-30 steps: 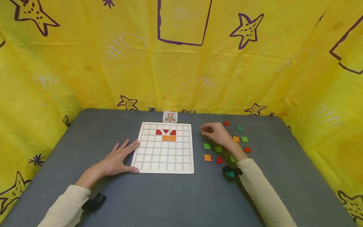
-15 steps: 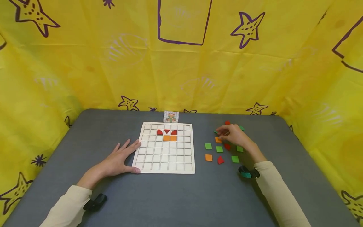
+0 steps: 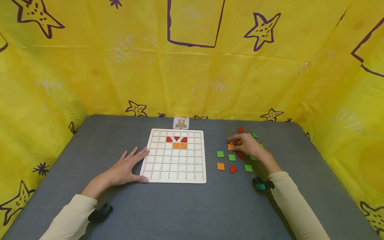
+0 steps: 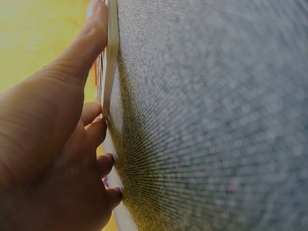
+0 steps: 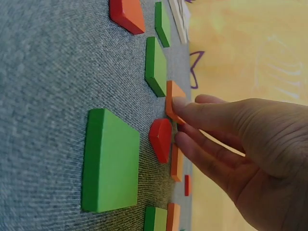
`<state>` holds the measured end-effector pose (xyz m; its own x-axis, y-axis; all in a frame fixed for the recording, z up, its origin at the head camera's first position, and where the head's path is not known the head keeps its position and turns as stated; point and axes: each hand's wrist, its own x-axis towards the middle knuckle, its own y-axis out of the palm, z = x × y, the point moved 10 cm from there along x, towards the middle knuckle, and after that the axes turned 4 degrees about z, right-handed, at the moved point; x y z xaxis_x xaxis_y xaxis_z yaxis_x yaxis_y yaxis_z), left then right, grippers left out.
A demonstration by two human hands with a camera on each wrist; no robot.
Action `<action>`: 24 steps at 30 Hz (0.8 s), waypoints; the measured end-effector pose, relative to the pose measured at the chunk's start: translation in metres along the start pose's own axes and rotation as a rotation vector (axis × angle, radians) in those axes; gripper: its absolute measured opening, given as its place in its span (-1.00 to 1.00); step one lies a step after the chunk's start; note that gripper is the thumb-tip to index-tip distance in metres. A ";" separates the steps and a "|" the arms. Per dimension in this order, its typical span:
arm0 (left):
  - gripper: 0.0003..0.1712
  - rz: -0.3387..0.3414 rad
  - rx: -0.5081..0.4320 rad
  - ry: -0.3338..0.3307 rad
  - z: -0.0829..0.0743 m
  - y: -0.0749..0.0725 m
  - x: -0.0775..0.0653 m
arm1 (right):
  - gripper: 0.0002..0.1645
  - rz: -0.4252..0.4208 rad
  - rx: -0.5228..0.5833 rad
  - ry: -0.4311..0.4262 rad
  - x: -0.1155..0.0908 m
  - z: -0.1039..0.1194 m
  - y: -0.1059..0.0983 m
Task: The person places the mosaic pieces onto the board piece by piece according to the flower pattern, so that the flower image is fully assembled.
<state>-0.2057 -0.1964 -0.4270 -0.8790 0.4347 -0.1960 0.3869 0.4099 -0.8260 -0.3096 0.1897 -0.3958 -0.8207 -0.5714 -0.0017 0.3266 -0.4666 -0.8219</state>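
Observation:
My left hand (image 3: 121, 170) is spread at the left side of a white grid board (image 3: 174, 166), fingertips on its edge and thumb at its near left corner. In the left wrist view the thumb (image 4: 84, 45) lies against the board's rim. Red pieces and two orange squares (image 3: 180, 145) sit in the board's upper cells. To the right of the board, my right hand (image 3: 247, 145) pinches an orange square tile (image 3: 230, 147) between thumb and fingers, low over the table. The right wrist view shows the thumb on that tile's face, with a red tile (image 5: 160, 138) close by.
Loose green tiles (image 3: 232, 157), another orange square (image 3: 220, 166) and red tiles (image 3: 233, 169) lie around the right hand, some partly hidden by it. A small pattern card (image 3: 181, 123) lies behind the board. A yellow cloth (image 3: 192, 76) rises along the grey table's (image 3: 168, 210) far edge.
My right hand has moved right, away from the board's side, to the orange tile among the loose pieces, then settled slightly lower there. The left hand stays at the board.

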 end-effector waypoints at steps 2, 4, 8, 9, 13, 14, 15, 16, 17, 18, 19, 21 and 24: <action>0.31 -0.003 0.000 0.004 0.000 0.000 0.000 | -0.63 -0.017 -0.003 0.000 -0.001 0.000 -0.001; 0.31 -0.009 -0.001 0.004 0.000 0.000 -0.001 | -0.62 -0.033 -0.003 -0.001 -0.001 0.001 -0.002; 0.31 -0.014 0.006 0.008 0.000 -0.001 -0.002 | -0.63 -0.057 -0.005 -0.011 0.000 0.004 -0.004; 0.32 -0.013 0.003 0.007 0.000 -0.001 -0.002 | -0.64 -0.059 -0.005 -0.011 0.000 0.004 -0.005; 0.32 -0.006 0.006 -0.001 0.001 0.000 -0.001 | -0.65 -0.063 -0.019 -0.025 0.001 0.008 -0.007; 0.33 -0.005 0.008 -0.004 0.002 0.000 -0.001 | -0.65 -0.064 -0.023 -0.029 0.002 0.009 -0.008; 0.33 -0.004 0.007 -0.006 0.002 0.000 -0.002 | -0.66 -0.067 -0.029 -0.031 0.003 0.010 -0.008; 0.33 -0.004 0.006 -0.007 0.003 0.001 -0.002 | -0.66 -0.070 -0.035 -0.033 0.004 0.012 -0.009; 0.33 -0.003 0.005 -0.007 0.003 0.001 -0.002 | -0.67 -0.073 -0.040 -0.034 0.005 0.013 -0.009; 0.33 -0.003 0.007 -0.008 0.003 0.001 -0.002 | -0.67 -0.075 -0.043 -0.037 0.006 0.015 -0.009; 0.33 -0.003 0.007 -0.008 0.003 0.001 -0.002 | -0.67 -0.079 -0.045 -0.040 0.007 0.017 -0.010; 0.33 -0.004 0.005 -0.007 0.003 0.000 -0.002 | -0.68 -0.085 -0.041 -0.050 0.010 0.022 -0.010; 0.33 -0.005 0.003 -0.005 0.002 0.000 -0.002 | -0.68 -0.091 -0.037 -0.077 0.014 0.030 -0.008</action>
<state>-0.2049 -0.1990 -0.4279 -0.8824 0.4287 -0.1940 0.3812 0.4095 -0.8288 -0.3100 0.1651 -0.3720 -0.8074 -0.5785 0.1159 0.2338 -0.4941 -0.8374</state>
